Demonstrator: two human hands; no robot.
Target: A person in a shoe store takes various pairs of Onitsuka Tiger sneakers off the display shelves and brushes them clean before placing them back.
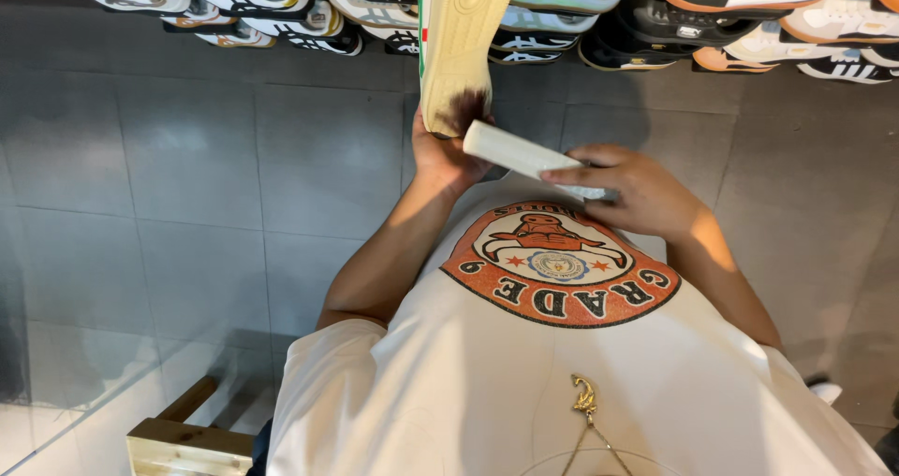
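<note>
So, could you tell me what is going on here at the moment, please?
A person in a white printed T-shirt holds a sneaker sole-up in the left hand. The right hand presses a white block against the sole's heel end, where a dark smudge shows. Rows of other sneakers lie on the grey tiled floor ahead, and a wooden stool stands at lower left.

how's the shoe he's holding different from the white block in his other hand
The shoe is far larger than the white block. The shoe stands on end, its cream sole with a dark smudge at the bottom facing the camera; the block lies slanted and looks plain. The left hand grips the shoe's lower end, while the right hand holds the block. Both are pale and meet near the smudge.
</note>
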